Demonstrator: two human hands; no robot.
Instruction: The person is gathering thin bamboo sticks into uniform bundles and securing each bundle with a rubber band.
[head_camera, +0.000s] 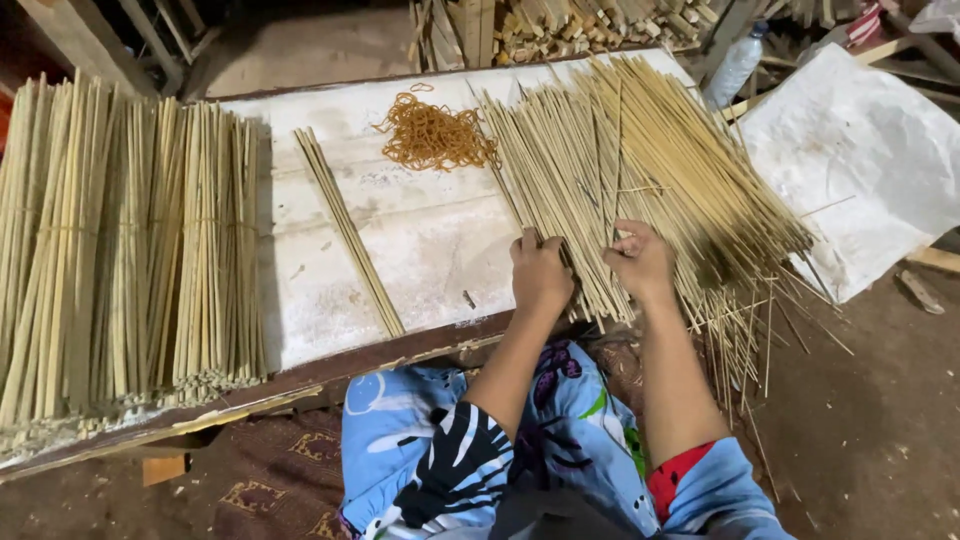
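A loose heap of thin bamboo sticks (640, 170) lies across the right part of a white board (420, 240). My left hand (541, 272) rests on the heap's near left side, fingers curled over a few sticks. My right hand (642, 262) lies just beside it on the sticks, fingers bent and pinching among them. A small separate bunch of sticks (348, 232) lies diagonally on the bare board to the left of my hands. A pile of orange rubber bands (433, 135) sits at the board's far middle.
Tied bundles of sticks (130, 250) fill the board's left end. A white sack (860, 170) and a plastic bottle (735, 65) lie to the right. Cut wood pieces (560, 25) are stacked behind. My patterned blue clothing (450, 450) is below.
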